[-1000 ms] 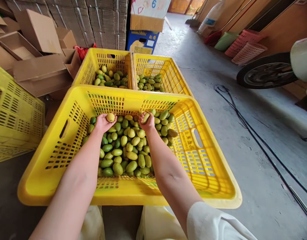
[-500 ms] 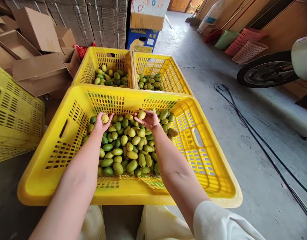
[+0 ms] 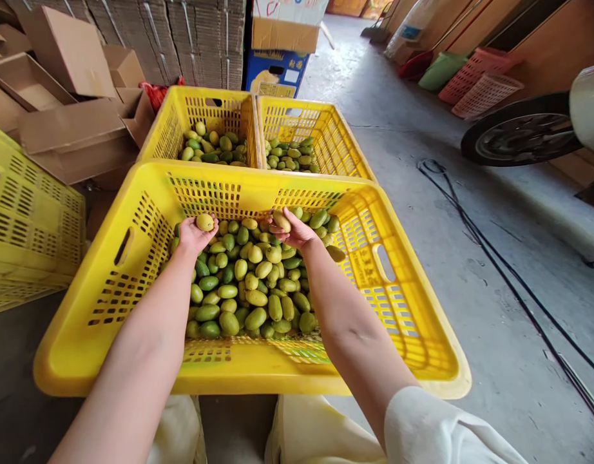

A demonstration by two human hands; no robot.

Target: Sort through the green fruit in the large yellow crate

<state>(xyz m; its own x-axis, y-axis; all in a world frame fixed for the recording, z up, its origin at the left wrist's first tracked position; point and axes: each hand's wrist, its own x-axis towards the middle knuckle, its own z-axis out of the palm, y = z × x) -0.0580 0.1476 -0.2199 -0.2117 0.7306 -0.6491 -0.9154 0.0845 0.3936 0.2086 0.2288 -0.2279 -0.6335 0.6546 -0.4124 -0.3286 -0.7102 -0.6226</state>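
Note:
In front of me stands a large yellow plastic crate with slotted walls. Many oval green and yellow-green fruits cover its floor. My left hand, over the far left of the heap, is closed round a yellow round-ended fruit. Toward the far middle of the crate, my right hand grips a yellowish oval fruit between thumb and fingers. Both hands hover just above the pile. The exact kind of fruit is not certain.
Behind are two more yellow crates with similar fruit. Another yellow crate stands at left, near open cardboard boxes. Flattened cartons are stacked behind. On the right floor lie black cables near a wheel.
The fruit in my right hand has turned to lie lengthwise, and that hand has shifted slightly right with its thumb now on top. My left hand keeps its fruit, its palm turned more upward.

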